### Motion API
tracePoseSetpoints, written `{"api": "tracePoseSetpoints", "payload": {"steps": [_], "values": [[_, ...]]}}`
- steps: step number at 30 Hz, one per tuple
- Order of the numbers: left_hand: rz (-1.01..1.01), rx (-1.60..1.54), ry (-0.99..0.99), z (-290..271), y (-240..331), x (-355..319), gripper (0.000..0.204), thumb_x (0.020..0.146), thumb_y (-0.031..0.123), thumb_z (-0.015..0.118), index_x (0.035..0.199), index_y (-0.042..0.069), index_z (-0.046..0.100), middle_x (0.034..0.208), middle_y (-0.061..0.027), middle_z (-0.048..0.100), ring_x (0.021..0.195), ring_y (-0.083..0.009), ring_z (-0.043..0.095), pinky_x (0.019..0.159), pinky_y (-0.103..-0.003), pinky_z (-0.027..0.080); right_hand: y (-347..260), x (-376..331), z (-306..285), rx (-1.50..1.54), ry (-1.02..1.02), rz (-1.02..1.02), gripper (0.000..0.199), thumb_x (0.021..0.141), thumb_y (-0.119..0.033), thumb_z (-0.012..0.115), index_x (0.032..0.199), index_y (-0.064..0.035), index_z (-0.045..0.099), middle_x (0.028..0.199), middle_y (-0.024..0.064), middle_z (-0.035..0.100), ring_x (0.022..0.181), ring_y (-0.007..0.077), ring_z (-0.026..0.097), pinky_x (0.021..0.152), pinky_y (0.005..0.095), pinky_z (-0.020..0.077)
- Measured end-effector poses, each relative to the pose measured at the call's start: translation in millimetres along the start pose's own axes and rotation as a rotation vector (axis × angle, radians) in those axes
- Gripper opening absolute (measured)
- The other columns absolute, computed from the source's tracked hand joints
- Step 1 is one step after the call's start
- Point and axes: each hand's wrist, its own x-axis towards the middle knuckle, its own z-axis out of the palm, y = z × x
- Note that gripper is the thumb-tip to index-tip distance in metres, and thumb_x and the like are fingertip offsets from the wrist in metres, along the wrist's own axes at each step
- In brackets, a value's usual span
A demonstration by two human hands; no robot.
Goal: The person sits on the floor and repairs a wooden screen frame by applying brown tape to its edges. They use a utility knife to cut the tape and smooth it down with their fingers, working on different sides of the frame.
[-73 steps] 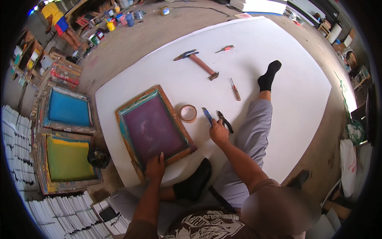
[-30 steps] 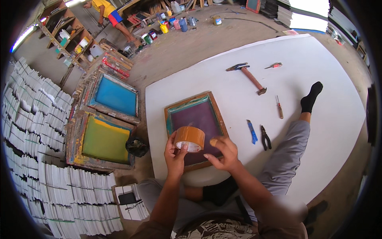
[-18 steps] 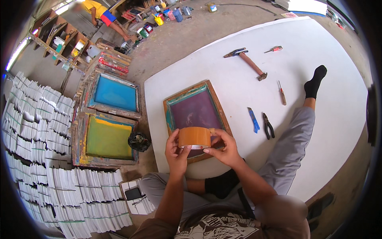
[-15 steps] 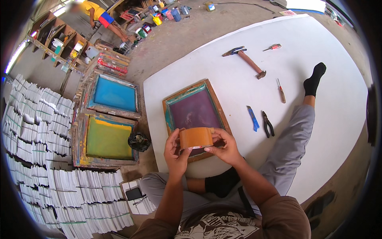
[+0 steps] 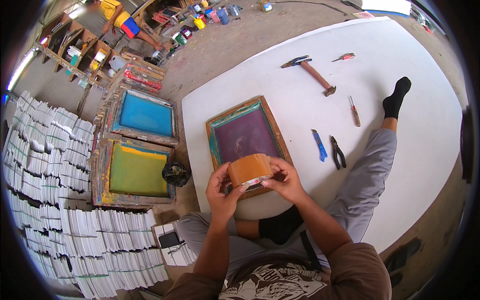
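Note:
Both hands hold a brown roll of packing tape (image 5: 248, 169) above the near edge of a wooden printing screen frame (image 5: 246, 138) with a purple mesh. My left hand (image 5: 222, 187) grips the roll's left side, thumb at its lower edge. My right hand (image 5: 284, 179) grips the right side, fingers pinching at the roll's lower rim. The frame lies flat on a large white board (image 5: 415, 125) where I sit with one leg stretched out.
On the board to the right lie a blue cutter (image 5: 319, 145), pliers (image 5: 338, 152), a screwdriver (image 5: 354, 110), a hammer (image 5: 311, 70) and a small red tool (image 5: 344, 57). Left are blue (image 5: 144, 114) and yellow (image 5: 138, 170) screens, stacked white sheets (image 5: 55, 165) and a phone (image 5: 169, 239). Another person sits far back.
My right hand left the tools and both hands lifted the tape roll off the board, bringing it over the frame's near edge. My view shifted right.

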Motion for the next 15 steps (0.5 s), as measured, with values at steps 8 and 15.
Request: {"api": "tracePoseSetpoints", "payload": {"steps": [8,15], "values": [[-0.251,-0.422,0.118,5.7,-25.5,-7.1,0.054,0.105,0.021,0.064,0.149,0.0,0.042,0.136,-0.014,0.061,0.124,-0.0229,0.063,0.104,-0.041,0.054,-0.2,-3.8,-2.4,-0.044,0.013,-0.032,0.063,0.082,0.0,0.085,0.139,-0.0033,0.058,0.112,0.0039,0.067,0.101,0.0127,0.066,0.091,0.0307,0.0538],[-0.323,-0.588,0.041,18.0,-23.6,-4.7,0.05,0.111,0.033,0.051,0.15,0.003,0.041,0.137,-0.0147,0.061,0.123,-0.027,0.065,0.101,-0.045,0.058,-23.3,-1.6,8.5,-0.046,0.031,-0.057,0.058,0.084,0.002,0.083,0.136,-0.0039,0.06,0.102,0.0009,0.064,0.094,0.011,0.064,0.088,0.0291,0.0547]]}}
